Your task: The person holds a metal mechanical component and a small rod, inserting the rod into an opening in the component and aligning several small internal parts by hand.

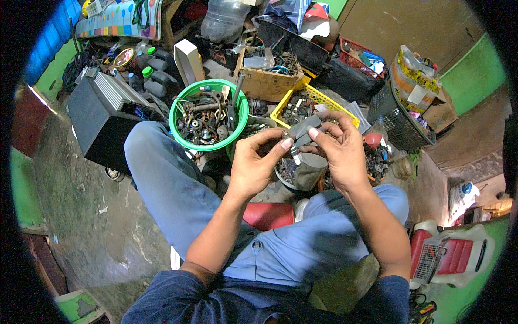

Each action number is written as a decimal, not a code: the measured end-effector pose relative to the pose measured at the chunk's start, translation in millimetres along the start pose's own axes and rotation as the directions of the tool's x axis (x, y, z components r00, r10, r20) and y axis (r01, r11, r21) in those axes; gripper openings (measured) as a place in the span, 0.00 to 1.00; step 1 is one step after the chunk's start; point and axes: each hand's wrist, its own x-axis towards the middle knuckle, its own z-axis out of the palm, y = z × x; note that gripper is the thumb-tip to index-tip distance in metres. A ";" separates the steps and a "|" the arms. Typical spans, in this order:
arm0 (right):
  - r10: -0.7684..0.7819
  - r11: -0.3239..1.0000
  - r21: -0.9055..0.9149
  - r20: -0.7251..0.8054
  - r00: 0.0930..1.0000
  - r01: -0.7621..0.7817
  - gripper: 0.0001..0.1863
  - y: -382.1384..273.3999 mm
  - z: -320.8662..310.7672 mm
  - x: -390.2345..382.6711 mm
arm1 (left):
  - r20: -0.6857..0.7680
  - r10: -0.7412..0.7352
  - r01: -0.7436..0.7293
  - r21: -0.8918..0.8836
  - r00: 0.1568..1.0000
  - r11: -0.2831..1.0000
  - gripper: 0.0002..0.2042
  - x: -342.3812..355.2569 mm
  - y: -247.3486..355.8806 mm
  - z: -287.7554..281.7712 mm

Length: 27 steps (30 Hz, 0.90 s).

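Observation:
My left hand (256, 164) pinches a small metal part with a white end (295, 156), which looks like a spark plug, held upright at an angle. My right hand (345, 156) grips a flat dark grey piece (305, 127), possibly abrasive paper, against the upper part of the small part, thumb on top. Both hands meet over a container of small parts (286, 175) with grey material (310, 167) on it. Just beyond are a green basin (208, 145) of assorted metal parts and a yellow crate (324, 94) of more parts.
A dark metal box (94, 135) stands left, plastic bottles (159, 78) behind it. A wooden box (267, 81) and black crate (404, 121) of clutter are at the back. My crossed legs surround a red object (267, 215). A red-and-white item (453, 254) lies right.

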 end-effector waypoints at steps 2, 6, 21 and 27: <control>-0.056 0.998 0.003 0.018 0.998 0.056 0.16 -6.4 4.8 -2.6 | -0.002 0.126 -0.125 0.080 0.992 0.989 0.12 0.9 1.7 -0.6; 0.060 0.987 -0.153 0.088 0.994 -0.046 0.15 -13.9 -0.7 -1.0 | 0.043 0.230 -0.234 0.167 0.972 0.958 0.11 2.1 4.6 -8.4; -0.011 0.994 -0.109 0.018 1.000 0.013 0.09 -13.5 -1.2 -4.9 | 0.008 -0.039 0.040 -0.263 0.999 0.964 0.11 -3.1 16.4 -6.4; -0.086 0.972 -0.217 0.042 0.995 0.093 0.11 -20.8 2.6 -12.9 | -0.005 0.005 -0.006 -0.198 1.000 0.980 0.12 -5.4 17.0 -3.3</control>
